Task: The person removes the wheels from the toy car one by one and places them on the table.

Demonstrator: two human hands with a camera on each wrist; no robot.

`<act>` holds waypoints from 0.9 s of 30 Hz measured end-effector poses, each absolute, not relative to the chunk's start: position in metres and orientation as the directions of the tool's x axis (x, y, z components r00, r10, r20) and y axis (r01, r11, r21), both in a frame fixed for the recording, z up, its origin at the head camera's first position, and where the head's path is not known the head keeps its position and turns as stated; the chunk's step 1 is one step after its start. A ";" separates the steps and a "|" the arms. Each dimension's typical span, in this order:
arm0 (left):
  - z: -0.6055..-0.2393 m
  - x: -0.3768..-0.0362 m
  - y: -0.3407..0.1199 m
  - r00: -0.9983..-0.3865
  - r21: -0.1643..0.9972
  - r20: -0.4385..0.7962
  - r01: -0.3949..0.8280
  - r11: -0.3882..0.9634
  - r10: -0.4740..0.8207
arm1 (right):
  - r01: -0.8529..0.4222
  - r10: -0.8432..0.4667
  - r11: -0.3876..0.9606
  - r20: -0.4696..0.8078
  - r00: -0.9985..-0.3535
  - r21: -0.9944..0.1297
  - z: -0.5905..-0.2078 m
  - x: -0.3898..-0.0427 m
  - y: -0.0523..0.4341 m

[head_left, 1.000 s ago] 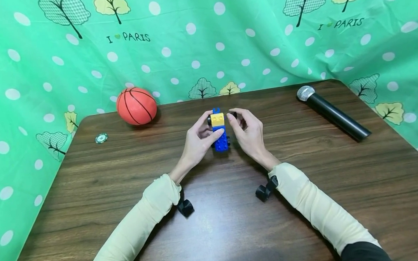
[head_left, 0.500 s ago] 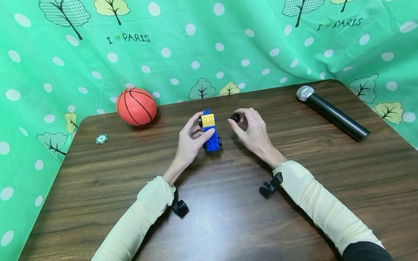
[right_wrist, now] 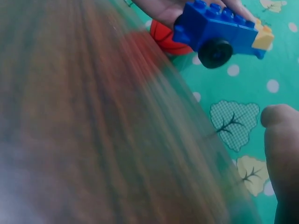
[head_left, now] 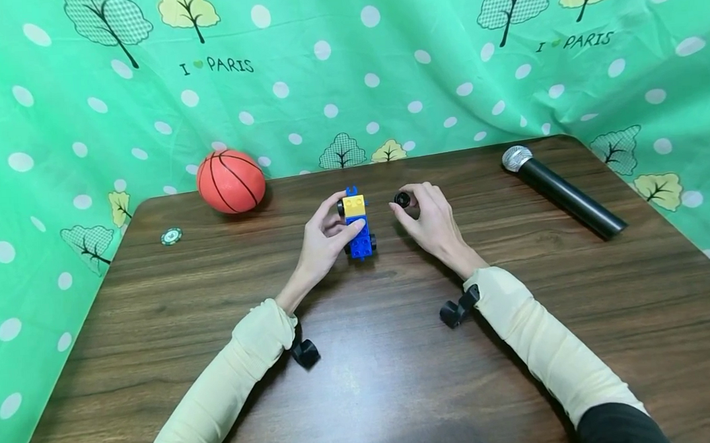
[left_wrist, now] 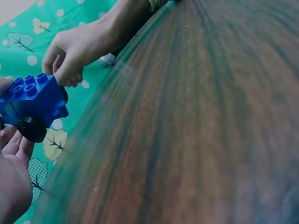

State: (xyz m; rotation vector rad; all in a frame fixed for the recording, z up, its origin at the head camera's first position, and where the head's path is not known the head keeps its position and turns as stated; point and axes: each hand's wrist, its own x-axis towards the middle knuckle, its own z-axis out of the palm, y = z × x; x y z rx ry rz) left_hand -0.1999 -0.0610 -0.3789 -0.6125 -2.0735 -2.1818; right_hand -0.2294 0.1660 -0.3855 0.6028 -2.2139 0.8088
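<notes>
My left hand [head_left: 320, 244] grips a toy brick car [head_left: 361, 245] above the table, thumb on its blue top. A yellow brick [head_left: 354, 205] sits toward its far end, and a blue hook sticks out beyond. In the right wrist view, a black wheel [right_wrist: 215, 52] is on the car's near end. A bare blue stub shows on the right side beside the yellow brick. Just right of the car, apart from it, my right hand [head_left: 432, 221] pinches a loose black wheel [head_left: 401, 199] between thumb and fingers. That wheel is hidden in the right wrist view.
A red toy basketball [head_left: 231, 181] stands at the table's back left, with a green-and-white poker chip [head_left: 172, 236] nearer. At the right lies a black microphone [head_left: 564, 192] with a silver head. A green dotted curtain [head_left: 301, 85] hangs behind the wooden table [head_left: 361, 366].
The left hand has shifted left with the car, and the right hand slightly right with the wheel, widening the gap. The wheel has turned more into view. Over the last half second little moved.
</notes>
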 end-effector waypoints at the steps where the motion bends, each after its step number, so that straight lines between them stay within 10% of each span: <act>1: -0.379 -0.200 -0.061 -0.918 0.944 0.330 0.318 -0.087 0.219 | -0.603 -0.184 0.705 0.725 -0.664 -0.374 -0.386 -0.230 0.167; 13: -0.376 -0.199 -0.060 -0.924 0.954 0.299 0.288 -0.080 0.239 | -0.403 -0.143 0.815 0.529 -0.836 -0.417 -0.390 -0.240 0.172; 27: -0.353 -0.183 -0.058 -0.922 0.955 0.295 0.285 -0.078 0.250 | -0.341 -0.177 0.865 0.412 -0.894 -0.369 -0.395 -0.247 0.176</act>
